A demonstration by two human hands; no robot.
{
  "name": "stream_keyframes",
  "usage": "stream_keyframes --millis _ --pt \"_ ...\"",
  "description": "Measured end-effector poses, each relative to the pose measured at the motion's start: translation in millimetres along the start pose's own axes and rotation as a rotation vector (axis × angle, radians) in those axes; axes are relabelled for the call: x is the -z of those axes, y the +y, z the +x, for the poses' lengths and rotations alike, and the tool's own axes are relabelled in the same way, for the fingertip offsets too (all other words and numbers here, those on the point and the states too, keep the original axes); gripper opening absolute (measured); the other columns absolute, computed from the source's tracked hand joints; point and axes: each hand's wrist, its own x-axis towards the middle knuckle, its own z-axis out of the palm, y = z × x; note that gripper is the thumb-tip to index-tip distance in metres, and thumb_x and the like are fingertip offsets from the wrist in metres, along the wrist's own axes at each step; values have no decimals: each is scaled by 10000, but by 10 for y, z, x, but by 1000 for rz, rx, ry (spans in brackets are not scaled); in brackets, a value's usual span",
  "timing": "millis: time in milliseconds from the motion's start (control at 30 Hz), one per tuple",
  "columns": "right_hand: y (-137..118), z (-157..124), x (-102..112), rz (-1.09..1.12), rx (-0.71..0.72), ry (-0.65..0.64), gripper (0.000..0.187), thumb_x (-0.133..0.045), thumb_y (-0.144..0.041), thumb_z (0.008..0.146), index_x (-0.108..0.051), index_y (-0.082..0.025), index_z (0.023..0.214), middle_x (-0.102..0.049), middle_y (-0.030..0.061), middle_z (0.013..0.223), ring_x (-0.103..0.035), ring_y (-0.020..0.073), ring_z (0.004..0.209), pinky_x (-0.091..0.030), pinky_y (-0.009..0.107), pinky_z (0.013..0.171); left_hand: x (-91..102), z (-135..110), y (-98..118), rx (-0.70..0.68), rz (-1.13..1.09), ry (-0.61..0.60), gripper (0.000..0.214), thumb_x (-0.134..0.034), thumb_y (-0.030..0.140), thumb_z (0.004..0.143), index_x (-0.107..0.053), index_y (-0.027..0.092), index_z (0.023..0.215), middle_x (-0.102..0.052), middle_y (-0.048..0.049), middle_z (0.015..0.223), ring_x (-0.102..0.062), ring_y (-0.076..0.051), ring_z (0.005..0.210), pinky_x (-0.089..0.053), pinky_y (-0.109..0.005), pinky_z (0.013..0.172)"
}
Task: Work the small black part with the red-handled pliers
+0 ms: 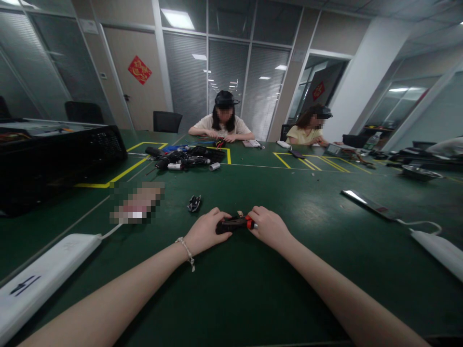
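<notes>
My left hand (pixel 206 231) and my right hand (pixel 269 226) both grip a small black device with a red part (pixel 235 223) just above the green table (pixel 231 289). The left hand's fingers curl over its black left end. At its right end, by the red piece, my right hand's fingers pinch it. A beaded bracelet (pixel 187 251) is on my left wrist. A small black part (pixel 194 203) lies on the table a little beyond my left hand.
A white power strip (pixel 39 277) lies at the left, another (pixel 439 248) at the right with a flat dark device (pixel 367 204). A black case (pixel 54 154) stands far left. A pile of black parts (pixel 184 158) lies further back. Two people sit working at the far side.
</notes>
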Motion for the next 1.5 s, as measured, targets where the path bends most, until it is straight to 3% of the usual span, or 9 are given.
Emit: stream_keyframes --millis 300,1500 --pt "8 -5 16 2 -4 -7 191 -541 -242 719 -587 -160 886 -573 67 883 -521 153 779 -428 246 678 -35 12 -73 -30 14 13 384 -580 388 707 -508 245 1057 -491 -3 949 -537 -145 777 -438 -267 680" --pt "8 -11 7 1 4 4 181 -537 -246 721 -587 -154 868 -577 61 874 -520 155 772 -435 246 660 -25 14 -35 -19 17 8 388 -578 387 704 -511 241 1057 -491 -16 961 -537 -163 801 -440 -281 700"
